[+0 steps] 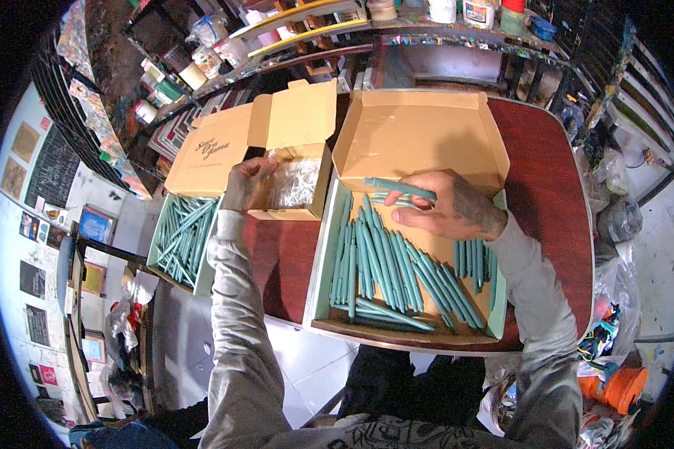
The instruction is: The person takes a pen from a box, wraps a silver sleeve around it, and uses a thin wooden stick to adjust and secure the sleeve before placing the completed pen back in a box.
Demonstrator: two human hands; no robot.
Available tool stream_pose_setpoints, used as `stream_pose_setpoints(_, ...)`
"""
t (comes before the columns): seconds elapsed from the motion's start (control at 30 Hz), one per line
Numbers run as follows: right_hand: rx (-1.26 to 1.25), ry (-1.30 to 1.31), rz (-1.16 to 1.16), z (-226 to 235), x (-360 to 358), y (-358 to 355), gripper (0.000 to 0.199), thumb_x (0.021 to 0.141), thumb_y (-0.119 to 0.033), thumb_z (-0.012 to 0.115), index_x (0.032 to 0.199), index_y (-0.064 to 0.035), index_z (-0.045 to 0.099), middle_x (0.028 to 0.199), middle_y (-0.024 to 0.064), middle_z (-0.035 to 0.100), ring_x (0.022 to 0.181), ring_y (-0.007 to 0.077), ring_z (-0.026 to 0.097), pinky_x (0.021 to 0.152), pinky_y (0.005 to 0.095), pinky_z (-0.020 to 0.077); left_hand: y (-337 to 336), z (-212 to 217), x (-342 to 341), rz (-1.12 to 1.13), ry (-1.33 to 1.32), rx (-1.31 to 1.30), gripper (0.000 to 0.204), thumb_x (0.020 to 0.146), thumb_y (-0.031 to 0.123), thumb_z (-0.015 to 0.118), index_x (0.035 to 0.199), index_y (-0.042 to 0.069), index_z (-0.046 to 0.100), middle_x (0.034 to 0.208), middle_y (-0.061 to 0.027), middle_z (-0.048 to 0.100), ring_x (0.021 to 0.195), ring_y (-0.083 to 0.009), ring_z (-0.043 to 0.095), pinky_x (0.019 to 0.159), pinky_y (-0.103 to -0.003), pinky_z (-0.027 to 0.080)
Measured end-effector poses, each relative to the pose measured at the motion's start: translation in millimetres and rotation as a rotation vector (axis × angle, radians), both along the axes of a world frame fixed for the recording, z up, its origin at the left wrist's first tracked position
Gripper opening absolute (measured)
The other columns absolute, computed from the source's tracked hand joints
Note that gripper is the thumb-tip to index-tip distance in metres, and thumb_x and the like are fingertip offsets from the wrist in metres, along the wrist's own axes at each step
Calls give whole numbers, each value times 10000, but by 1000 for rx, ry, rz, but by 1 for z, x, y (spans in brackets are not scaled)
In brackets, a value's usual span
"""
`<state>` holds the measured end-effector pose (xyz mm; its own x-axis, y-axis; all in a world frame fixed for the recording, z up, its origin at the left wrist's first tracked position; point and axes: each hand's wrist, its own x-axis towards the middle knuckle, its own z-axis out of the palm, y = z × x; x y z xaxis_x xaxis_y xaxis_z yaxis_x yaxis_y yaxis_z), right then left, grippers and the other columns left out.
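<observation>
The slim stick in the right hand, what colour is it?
The stick is a muted teal green; it shows best in the head view.

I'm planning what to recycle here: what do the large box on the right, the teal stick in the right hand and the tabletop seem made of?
Large box: cardboard, matte brown inside, judging by its folded flaps.
Teal stick: perhaps plastic, smooth and evenly coloured; painted wood isn't ruled out.
Tabletop: dark red-brown, pale-edged; laminate or finished wood, I can't tell.
</observation>
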<state>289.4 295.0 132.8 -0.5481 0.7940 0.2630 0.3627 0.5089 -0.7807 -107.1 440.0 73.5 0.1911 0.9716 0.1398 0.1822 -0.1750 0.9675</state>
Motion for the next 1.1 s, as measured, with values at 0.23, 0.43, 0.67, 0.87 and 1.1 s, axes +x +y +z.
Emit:
stream_pose_setpoints(0.23, -184, 318, -186, 15, -12, 8, 341, 885, -265, 707, 1112, -16, 654, 863, 45, 660, 806, 116, 600, 751, 279, 481, -47, 81, 77, -304, 30, -33, 247, 1004, 208, 548, 1015, -8, 666, 903, -62, 672, 747, -109, 588, 678, -254, 486)
stream_pose_setpoints(0.43, 38, 713, -359, 28, -32, 15, 331, 903, -250, 690, 1085, 26, 668, 963, 108, 708, 874, 143, 654, 800, 291, 512, -97, 141, 174, -551, 57, 11, 281, 1009, 242, 535, 1012, -4, 670, 787, -47, 653, 635, -96, 574, 582, -231, 471)
stream_pose_setpoints(0.67, -23, 768, -531, 46, -15, -2, 280, 933, -256, 655, 979, 17, 700, 848, 68, 704, 791, 117, 641, 720, 266, 500, -102, 170, 206, -666, 191, -32, 307, 990, 295, 575, 974, 12, 692, 782, -48, 673, 649, -91, 596, 591, -233, 473)
stream_pose_setpoints(0.87, 73, 664, -481, 65, -1, -4, 262, 956, -249, 635, 921, 3, 697, 743, 14, 658, 570, 22, 450, 509, 206, 315, -106, 180, 207, -398, 310, 282, 186, 876, 154, 729, 1008, 26, 707, 844, -45, 696, 807, -108, 642, 731, -256, 521)
stream_pose_setpoints(1.1, -199, 706, -317, 81, 12, -15, 260, 927, -279, 671, 953, -26, 723, 772, 17, 696, 633, 36, 591, 535, 187, 424, -101, 176, 216, -471, -85, 359, 215, 795, 82, 785, 979, -7, 717, 923, -78, 704, 800, -135, 666, 733, -283, 539)
